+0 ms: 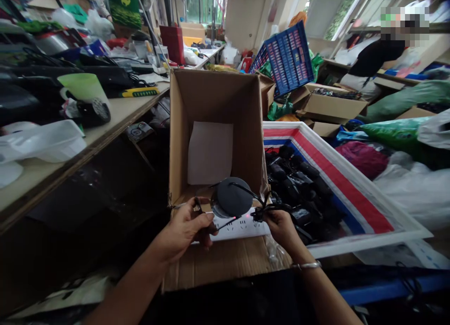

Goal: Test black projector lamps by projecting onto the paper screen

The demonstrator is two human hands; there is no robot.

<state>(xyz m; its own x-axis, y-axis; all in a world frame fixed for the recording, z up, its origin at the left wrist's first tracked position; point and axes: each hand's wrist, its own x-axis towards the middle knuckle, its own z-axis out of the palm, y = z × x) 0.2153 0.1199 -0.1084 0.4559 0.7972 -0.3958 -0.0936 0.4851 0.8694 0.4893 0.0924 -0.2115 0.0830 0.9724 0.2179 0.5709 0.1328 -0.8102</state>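
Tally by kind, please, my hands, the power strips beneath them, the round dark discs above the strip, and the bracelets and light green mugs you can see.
Hands: 2
White power strip: 1
Round dark disc: 1
Silver bracelet: 1
Light green mug: 1
Total: 6

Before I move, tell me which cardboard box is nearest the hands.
The large open box with the pale sheet inside, beside the striped bin; the other boxes sit farther back.

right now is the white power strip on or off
On, it seems: a red light glows on the white power strip.
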